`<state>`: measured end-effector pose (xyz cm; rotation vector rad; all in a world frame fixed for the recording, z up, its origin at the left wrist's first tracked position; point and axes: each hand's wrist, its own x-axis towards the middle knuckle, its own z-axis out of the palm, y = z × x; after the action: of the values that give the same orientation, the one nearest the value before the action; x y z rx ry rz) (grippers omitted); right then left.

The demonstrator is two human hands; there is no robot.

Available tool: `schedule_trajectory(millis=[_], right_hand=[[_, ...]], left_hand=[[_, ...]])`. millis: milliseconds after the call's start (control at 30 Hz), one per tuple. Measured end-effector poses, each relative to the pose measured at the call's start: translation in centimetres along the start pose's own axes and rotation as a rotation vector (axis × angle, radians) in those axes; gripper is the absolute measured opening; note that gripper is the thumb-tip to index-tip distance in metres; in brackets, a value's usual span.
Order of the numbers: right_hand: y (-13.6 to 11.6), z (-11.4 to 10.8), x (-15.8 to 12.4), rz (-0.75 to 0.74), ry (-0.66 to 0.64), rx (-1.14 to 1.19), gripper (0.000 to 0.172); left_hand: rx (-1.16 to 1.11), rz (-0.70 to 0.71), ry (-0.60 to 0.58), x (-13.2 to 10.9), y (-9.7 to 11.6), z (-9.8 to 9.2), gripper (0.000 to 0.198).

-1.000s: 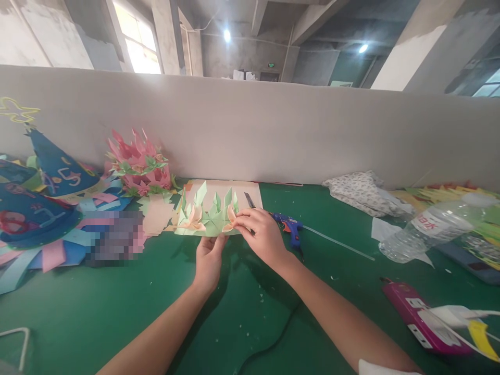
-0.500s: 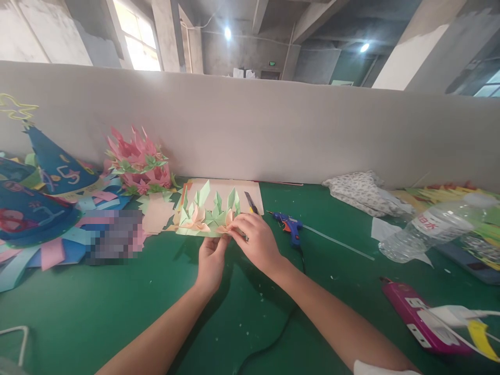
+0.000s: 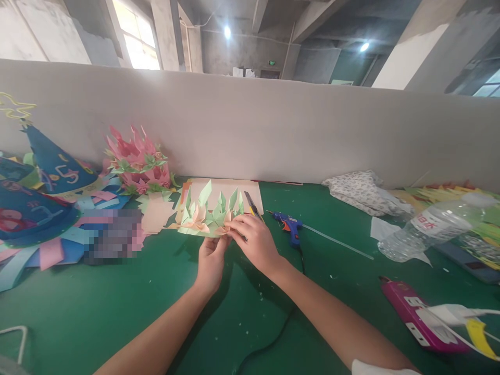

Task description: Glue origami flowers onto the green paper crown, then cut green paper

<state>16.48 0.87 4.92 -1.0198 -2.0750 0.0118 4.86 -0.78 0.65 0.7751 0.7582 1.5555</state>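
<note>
A folded paper crown [image 3: 207,216] of pale green spikes with peach flowers is lifted just above the green table [image 3: 117,312]. My left hand [image 3: 211,260] grips its lower edge from below, fingers closed on the paper. My right hand [image 3: 253,239] pinches the crown's right end at a peach flower. A tan card sheet [image 3: 234,190] lies flat behind the crown, and a utility knife [image 3: 252,204] rests on that sheet, just beyond my right fingers.
A blue glue gun [image 3: 289,226] lies right of my hands, its black cord running toward me. A pink paper crown [image 3: 136,161], blue cone hats [image 3: 54,166] and paper scraps crowd the left. On the right lie a plastic bottle [image 3: 433,224], a patterned cloth [image 3: 363,192] and a pink power strip [image 3: 417,317].
The crown has turned slightly and shifted a little toward me. My right hand slid left along its right end. My left hand stays under the lower edge.
</note>
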Motion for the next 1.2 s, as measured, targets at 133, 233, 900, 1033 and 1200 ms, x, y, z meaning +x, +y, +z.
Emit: schedule_trajectory(millis=[133,233,900,1033,1200], right_hand=[[-0.01,0.0,-0.03,0.003,0.0,0.0,0.018],[-0.07,0.03,-0.06,0.001,-0.006,-0.002,0.017],[-0.17,0.04,-0.01,0.02,-0.034,0.002,0.017],[-0.21,0.04,-0.03,0.025,-0.04,0.002,0.016],[-0.32,-0.05,0.03,0.024,-0.046,-0.003,0.015]], left_hand=[[-0.011,-0.002,-0.013,-0.03,0.02,0.07,0.031],[-0.016,-0.011,-0.015,-0.09,0.12,0.17,0.029],[0.004,-0.033,0.003,-0.45,0.53,0.43,0.024],[0.002,-0.038,-0.003,-0.51,0.6,0.48,0.019],[-0.002,-0.044,-0.011,-0.57,0.52,0.47,0.017]])
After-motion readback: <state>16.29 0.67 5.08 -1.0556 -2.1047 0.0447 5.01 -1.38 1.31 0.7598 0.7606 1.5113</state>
